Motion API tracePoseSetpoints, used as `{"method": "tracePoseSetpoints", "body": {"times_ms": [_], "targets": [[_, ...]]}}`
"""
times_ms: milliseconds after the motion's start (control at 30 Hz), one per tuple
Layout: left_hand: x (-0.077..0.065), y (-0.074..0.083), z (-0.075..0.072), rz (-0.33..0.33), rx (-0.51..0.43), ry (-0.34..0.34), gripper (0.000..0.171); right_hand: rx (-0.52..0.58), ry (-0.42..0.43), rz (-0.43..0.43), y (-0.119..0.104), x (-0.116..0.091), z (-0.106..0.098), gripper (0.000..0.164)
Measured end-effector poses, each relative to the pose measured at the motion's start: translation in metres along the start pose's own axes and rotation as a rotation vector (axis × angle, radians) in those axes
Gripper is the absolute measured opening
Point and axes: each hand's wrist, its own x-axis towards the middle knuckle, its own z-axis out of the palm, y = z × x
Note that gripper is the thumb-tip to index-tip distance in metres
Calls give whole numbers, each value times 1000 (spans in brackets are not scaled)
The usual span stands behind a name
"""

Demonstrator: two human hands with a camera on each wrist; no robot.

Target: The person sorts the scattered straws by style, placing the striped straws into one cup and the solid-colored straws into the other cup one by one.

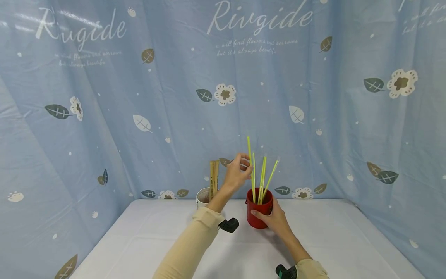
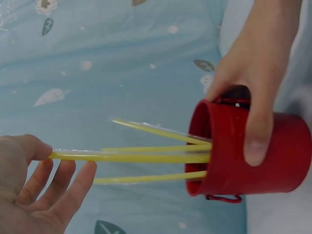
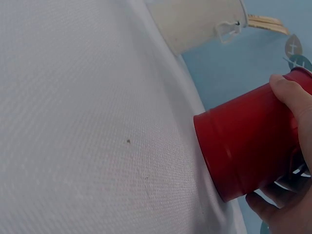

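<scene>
My left hand [image 1: 238, 172] pinches a yellow-green drinking straw [image 1: 249, 149] above the red bucket [image 1: 257, 221]. In the left wrist view, the thumb and a finger of the left hand [image 2: 44, 190] meet at the end of the straw [image 2: 131, 157]. Several more straws in clear wrappers, including a slanted straw [image 1: 271, 176], lean inside the bucket with their tops sticking out. My right hand [image 1: 277, 221] grips the bucket's side, thumb at the front. In the right wrist view, the bucket [image 3: 243, 139] stands on the white cloth beside the hand [image 3: 295, 204].
Left of the red bucket, a white bucket [image 1: 202, 198] holds several wooden sticks [image 1: 213, 178], partly hidden behind my left forearm. A white cloth [image 1: 156, 232] covers the table. A blue patterned curtain [image 1: 174, 97] hangs behind and at both sides.
</scene>
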Motion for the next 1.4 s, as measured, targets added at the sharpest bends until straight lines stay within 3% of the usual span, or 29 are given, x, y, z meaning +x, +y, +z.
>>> {"method": "tracePoseSetpoints", "body": {"times_ms": [200,533,800,1000,1400], "targets": [[-6,-9,6,-10,35,-31,29,-4,-5,4,0,0,0,92],[-12,-23,12,39,106,-70,28,-15,-8,1,0,1,-2,91],[-18,-29,16,13,128,-88,27,-11,-10,15,2,-1,0,91],[-22,-29,15,2,149,-113,25,-9,-10,10,2,0,0,91],[-30,-41,5,55,219,-137,25,-15,-12,17,2,0,0,95]]}}
